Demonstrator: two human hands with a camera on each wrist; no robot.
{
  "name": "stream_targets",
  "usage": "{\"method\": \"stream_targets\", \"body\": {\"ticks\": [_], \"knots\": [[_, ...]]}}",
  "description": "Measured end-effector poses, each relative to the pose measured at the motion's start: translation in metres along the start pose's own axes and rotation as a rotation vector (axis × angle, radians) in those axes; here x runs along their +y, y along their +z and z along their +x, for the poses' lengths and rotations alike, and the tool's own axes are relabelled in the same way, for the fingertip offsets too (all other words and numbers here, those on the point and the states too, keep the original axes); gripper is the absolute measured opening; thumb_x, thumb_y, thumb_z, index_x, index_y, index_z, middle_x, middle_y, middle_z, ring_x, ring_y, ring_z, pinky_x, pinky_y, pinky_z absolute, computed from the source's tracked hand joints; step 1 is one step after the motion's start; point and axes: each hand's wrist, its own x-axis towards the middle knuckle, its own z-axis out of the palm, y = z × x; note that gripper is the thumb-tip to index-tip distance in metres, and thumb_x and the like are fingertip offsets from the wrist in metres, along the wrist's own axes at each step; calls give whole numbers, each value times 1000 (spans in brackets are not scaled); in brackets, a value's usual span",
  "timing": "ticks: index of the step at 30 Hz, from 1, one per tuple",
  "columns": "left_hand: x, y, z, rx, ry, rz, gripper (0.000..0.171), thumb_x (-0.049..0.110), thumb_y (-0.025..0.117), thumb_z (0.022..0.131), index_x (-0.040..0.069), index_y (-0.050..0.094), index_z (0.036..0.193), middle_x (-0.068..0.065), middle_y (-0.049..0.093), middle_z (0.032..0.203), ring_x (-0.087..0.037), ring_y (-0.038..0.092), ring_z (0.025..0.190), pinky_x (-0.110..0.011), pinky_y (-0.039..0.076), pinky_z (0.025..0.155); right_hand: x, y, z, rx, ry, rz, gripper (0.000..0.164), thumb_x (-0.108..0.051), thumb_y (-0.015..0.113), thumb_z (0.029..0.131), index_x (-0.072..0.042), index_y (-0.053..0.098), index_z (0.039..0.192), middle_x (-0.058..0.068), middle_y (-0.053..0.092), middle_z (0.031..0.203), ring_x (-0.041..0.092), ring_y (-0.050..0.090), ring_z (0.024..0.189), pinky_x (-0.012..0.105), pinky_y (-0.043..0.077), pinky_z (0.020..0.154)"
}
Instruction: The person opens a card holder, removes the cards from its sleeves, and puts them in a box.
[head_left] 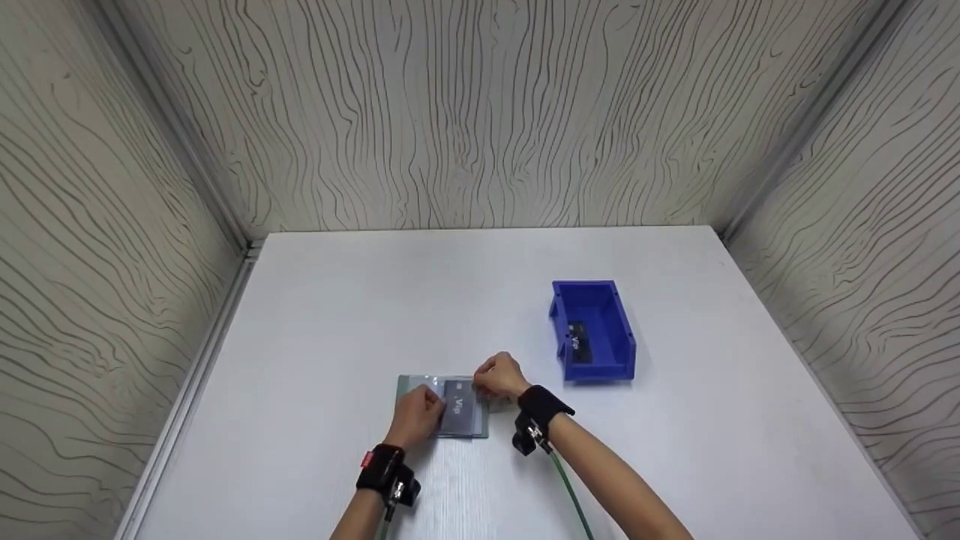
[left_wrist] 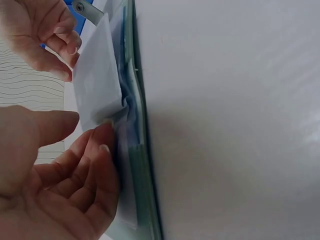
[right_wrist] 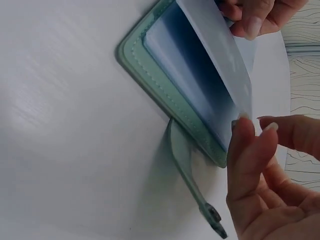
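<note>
A pale green card holder (right_wrist: 140, 55) lies spread on the table, its clear plastic card sleeves (left_wrist: 97, 75) partly raised. A dark card (head_left: 458, 409) marked "Vip" shows inside one sleeve. My left hand (head_left: 417, 414) is at the left side of this card. In the left wrist view its loosely bent fingers (left_wrist: 102, 150) touch the lower end of the raised sleeve, the thumb apart from them. At the sleeve's far right corner, my right hand (head_left: 501, 376) pinches the edge between fingertips (right_wrist: 243, 122) and thumb. A strap (right_wrist: 182, 155) with a snap sticks out from the holder.
Right of the hands stands a blue open-front bin (head_left: 598, 371) with another dark "Vip" card (head_left: 578, 342) inside, against its left wall. The white table (head_left: 360, 300) meets wood-grain panels (head_left: 450, 112) at the back and sides. A green cable (head_left: 571, 491) trails from the right wrist.
</note>
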Motion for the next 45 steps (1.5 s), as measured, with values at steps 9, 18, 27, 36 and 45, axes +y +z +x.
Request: {"method": "stream_targets", "body": {"ticks": [9, 18, 27, 36, 45], "knots": [[1, -2, -2, -31, -2, 8, 13, 10, 61, 91, -1, 57, 86, -5, 57, 75, -15, 50, 67, -29, 43, 59, -1, 5, -1, -139, 117, 13, 9, -3, 71, 80, 6, 71, 80, 0, 59, 49, 5, 53, 39, 19, 46, 44], [28, -6, -6, -38, 97, 140, 34, 31, 71, 86, 1, 54, 88, -1, 52, 71, -11, 44, 62, -24, 36, 54, -15, 8, -4, -134, 28, -52, 15, -7, 69, 81, 6, 71, 72, -6, 53, 46, 3, 50, 39, 18, 41, 42], [32, -3, -10, 27, 113, 237, 25, 15, 74, 80, 1, 54, 82, -4, 54, 68, -13, 44, 58, -27, 36, 51, -23, 15, -5, -170, -20, -17, 22, -14, 68, 86, 7, 72, 83, 13, 70, 64, 7, 60, 49, 22, 49, 50], [20, -19, -8, 44, 13, 188, 15, 7, 64, 83, 3, 52, 75, -5, 52, 67, -16, 47, 60, -31, 38, 53, -23, 7, -3, -158, 21, -33, 29, -19, 65, 90, 10, 71, 91, 20, 71, 73, 11, 64, 52, 30, 55, 57], [0, -22, -9, 107, -94, 93, 23, 11, 61, 91, 5, 49, 71, -1, 47, 63, -15, 45, 57, -29, 36, 51, -18, 8, -5, -183, 11, -24, 25, -14, 64, 89, 10, 71, 90, 19, 71, 72, 11, 65, 53, 27, 54, 54]]}}
